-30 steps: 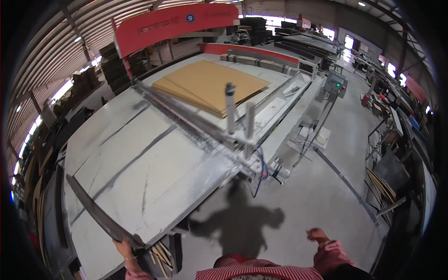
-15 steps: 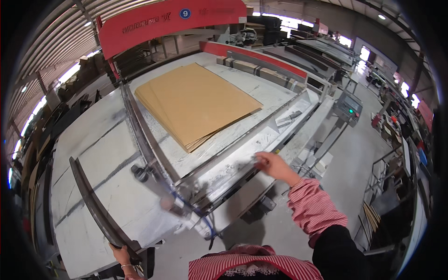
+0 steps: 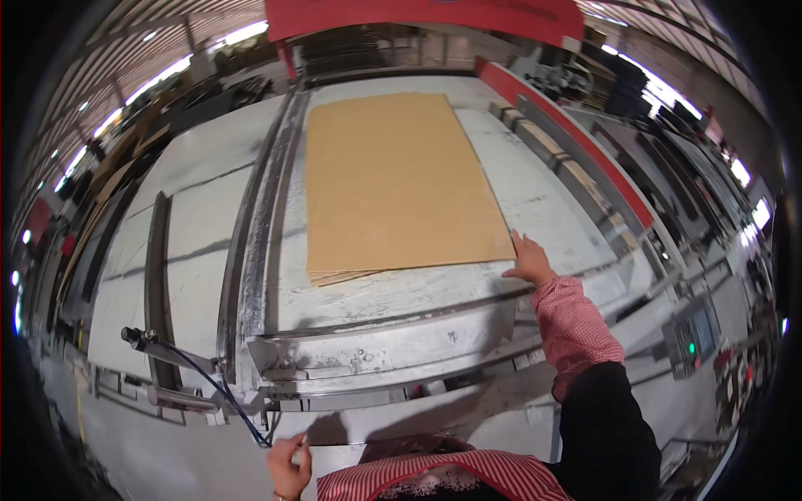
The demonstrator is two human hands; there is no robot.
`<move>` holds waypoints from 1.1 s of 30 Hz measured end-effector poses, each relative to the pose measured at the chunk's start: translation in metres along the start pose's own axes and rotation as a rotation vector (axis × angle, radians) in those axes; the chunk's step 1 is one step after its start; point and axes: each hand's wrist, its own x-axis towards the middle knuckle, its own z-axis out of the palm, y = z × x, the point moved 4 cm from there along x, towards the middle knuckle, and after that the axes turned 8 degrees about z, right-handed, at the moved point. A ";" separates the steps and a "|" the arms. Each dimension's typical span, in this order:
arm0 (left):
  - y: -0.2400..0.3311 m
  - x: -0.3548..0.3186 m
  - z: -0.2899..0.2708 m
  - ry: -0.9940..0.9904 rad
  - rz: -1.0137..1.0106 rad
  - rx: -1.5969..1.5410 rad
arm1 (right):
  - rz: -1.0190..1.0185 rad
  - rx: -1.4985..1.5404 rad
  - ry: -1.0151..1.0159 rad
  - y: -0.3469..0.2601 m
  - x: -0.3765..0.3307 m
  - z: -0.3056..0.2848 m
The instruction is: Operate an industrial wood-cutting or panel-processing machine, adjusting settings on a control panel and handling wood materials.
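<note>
A stack of brown fibreboard or cardboard sheets (image 3: 409,179) lies on the pale machine table (image 3: 292,301); its lower sheets fan out slightly at the near left corner. My right hand (image 3: 532,260) is at the near right corner of this stack. Its thumb and forefinger are apart, the forefinger against the side edge, and nothing is gripped. Low in the picture, my left hand (image 3: 290,468) is closed with curled fingers, near the machine's front edge. Whether it holds something small is hidden. A dark metal bar (image 3: 159,259) lies untouched on the left part of the table.
Left of the stack runs a metal rail (image 3: 261,209). A clamp-like arm with a blue hose (image 3: 221,388) juts out at front left. On the right are a red side guard (image 3: 576,142), a row of blocks (image 3: 560,154) and a control box (image 3: 692,338).
My left hand has let go of the dark bar and moved right, toward my body. My right hand has gone from the front rail to the stack's near right corner. The view has turned.
</note>
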 end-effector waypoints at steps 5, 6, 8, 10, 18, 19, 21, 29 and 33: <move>0.019 0.219 0.051 0.270 0.021 -0.215 | -0.130 0.522 -0.288 0.001 0.063 0.014; -0.008 0.264 0.068 0.272 -0.044 -0.302 | -0.124 0.560 -0.342 -0.009 0.075 0.006; -0.060 0.354 0.110 0.271 -0.017 0.117 | -0.116 0.593 -0.413 -0.013 0.108 0.017; -0.100 0.434 0.147 0.211 -0.140 0.080 | -0.292 0.343 -0.400 -0.007 0.138 0.038; -0.191 0.524 0.189 -0.040 -0.680 -0.403 | 0.467 0.847 -0.470 0.052 0.247 0.147; -0.187 0.521 0.195 -0.069 -0.693 -0.400 | 0.494 0.839 -0.488 0.049 0.251 0.161; -0.175 0.512 0.191 0.058 -0.606 -0.384 | 0.525 0.661 -0.338 0.045 0.253 0.169; -0.130 0.417 0.173 -0.354 -0.616 -0.471 | 0.574 0.784 -0.591 0.051 0.129 0.093; -0.104 0.366 0.151 -0.572 -0.606 -0.374 | 0.475 0.661 -0.861 0.099 0.073 0.069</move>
